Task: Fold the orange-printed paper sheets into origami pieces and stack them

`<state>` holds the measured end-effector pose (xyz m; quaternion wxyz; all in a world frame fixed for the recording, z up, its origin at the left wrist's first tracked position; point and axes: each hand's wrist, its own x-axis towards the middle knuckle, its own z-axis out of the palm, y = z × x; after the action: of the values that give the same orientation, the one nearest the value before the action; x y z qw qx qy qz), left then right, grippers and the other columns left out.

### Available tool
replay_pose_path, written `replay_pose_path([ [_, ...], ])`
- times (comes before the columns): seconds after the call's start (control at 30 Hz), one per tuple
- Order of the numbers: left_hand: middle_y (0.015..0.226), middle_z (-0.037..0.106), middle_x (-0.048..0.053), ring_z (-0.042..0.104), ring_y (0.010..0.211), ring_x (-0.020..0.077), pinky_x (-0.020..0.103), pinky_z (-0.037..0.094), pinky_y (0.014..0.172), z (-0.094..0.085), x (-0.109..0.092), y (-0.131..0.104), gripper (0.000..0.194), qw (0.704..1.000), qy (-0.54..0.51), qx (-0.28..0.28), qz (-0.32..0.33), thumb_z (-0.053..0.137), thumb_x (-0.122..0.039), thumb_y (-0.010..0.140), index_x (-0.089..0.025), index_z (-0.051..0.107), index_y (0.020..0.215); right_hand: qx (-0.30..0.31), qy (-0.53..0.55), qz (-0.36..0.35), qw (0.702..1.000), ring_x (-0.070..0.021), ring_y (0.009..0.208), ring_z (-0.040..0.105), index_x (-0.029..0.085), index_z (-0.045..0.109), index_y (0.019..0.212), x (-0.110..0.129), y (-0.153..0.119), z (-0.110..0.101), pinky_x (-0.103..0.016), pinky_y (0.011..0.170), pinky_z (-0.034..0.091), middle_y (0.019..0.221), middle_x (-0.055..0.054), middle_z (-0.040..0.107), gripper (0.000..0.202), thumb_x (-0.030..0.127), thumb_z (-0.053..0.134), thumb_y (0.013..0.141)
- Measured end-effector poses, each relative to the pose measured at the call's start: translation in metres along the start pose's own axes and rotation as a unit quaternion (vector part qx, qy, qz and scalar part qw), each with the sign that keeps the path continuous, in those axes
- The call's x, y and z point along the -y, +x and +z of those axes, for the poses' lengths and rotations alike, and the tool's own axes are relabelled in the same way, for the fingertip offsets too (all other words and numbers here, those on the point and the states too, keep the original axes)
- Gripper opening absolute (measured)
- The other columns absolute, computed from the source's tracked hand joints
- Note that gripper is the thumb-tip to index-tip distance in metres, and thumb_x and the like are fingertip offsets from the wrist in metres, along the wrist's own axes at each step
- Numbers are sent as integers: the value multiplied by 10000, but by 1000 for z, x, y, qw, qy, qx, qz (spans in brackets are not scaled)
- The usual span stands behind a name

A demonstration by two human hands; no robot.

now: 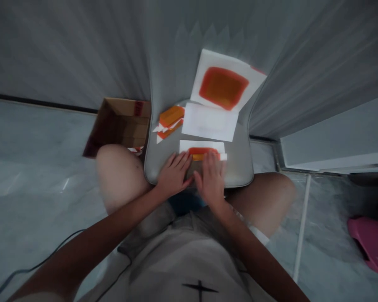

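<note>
On the seat of a grey chair (pixel 164 163) lies a folded white paper with an orange-red print (pixel 203 151). My left hand (pixel 174 175) rests flat at its near left edge, fingers stretched out. Lying over its right part is my right hand (pixel 211 174), slightly blurred, with the fingers extended and pressing down on the paper. Just beyond is a blank white sheet (pixel 209 121). Behind that, a larger white sheet with an orange patch (pixel 225 87) leans against the backrest. Folded orange-and-white paper pieces (pixel 170 119) sit to the left on the seat.
An open cardboard box (pixel 122 123) stands on the floor left of the chair. Grey curtains (pixel 82 54) hang behind. A pink plastic object (pixel 373 243) is on the floor at the right. A dark cable (pixel 47 256) runs along the lower left.
</note>
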<state>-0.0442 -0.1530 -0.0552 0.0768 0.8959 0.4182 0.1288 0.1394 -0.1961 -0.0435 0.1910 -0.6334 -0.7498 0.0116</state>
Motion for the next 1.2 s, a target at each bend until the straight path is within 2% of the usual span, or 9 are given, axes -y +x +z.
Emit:
replay_pose_path([
  [0.1,1707,310,156,278,1603,307,524,191,1326,1,2,-2,771,1000,-4,3,4,504,-410,963,-78,338,1639,56,35,-37,997,-299,1612,255,97,212,1680,25,9,9,-586,1320,149,1692,-176,363,701,500,270,1109],
  [0.17,1706,313,159,276,1604,304,517,183,1329,1,2,-2,763,1000,-1,5,2,505,-393,951,-61,364,1623,91,49,-50,993,-291,1595,301,73,298,1650,23,12,14,-566,1322,162,1671,-177,403,694,508,244,1112],
  [0.3,1693,338,167,302,1595,302,513,192,1326,-1,0,-1,740,1000,5,5,-2,466,-461,1006,-63,369,1621,132,46,-83,987,-271,1591,314,78,335,1638,-21,9,6,-530,1323,175,1676,-167,396,686,511,270,1110],
  [0.43,1691,350,155,317,1588,300,513,211,1317,-3,-3,1,745,1000,6,2,-13,424,-523,1040,-91,336,1641,101,-1,-7,995,-293,1591,314,91,298,1655,-71,-8,-12,-571,1309,176,1682,-179,375,679,496,272,1111],
  [0.53,1692,352,151,306,1593,301,510,207,1318,-3,-4,3,744,1000,10,10,-14,436,-510,1039,-94,322,1645,84,-14,23,996,-305,1591,308,56,314,1642,-86,-18,-16,-567,1309,172,1676,-192,381,709,520,262,1109],
  [0.8,1717,277,194,231,1611,366,619,124,1316,-15,-31,15,850,998,40,-18,-49,557,-438,967,-85,224,1665,62,8,39,997,-323,1595,284,46,313,1637,-80,-17,-8,-588,1309,136,1671,-201,391,708,513,283,1107],
  [0.9,1725,288,139,140,1633,360,605,127,1328,-14,-59,31,809,999,10,-18,38,568,-465,960,-139,303,1652,62,18,38,997,-332,1594,283,36,313,1635,-82,-18,-7,-601,1307,124,1671,-213,385,682,461,324,1101],
  [1.03,1701,348,135,246,1615,297,522,204,1337,3,-92,55,800,994,-36,33,97,469,-570,1008,-106,320,1643,70,20,36,997,-323,1604,261,57,309,1642,-86,-18,-3,-598,1307,117,1675,-204,384,649,366,369,1075],
  [1.2,1680,388,143,308,1593,280,494,230,1330,8,-77,53,761,997,-25,42,68,412,-567,1051,-90,330,1638,57,26,41,997,-313,1602,269,62,310,1642,-83,-17,-5,-592,1310,108,1669,-200,397,651,407,351,1091],
])
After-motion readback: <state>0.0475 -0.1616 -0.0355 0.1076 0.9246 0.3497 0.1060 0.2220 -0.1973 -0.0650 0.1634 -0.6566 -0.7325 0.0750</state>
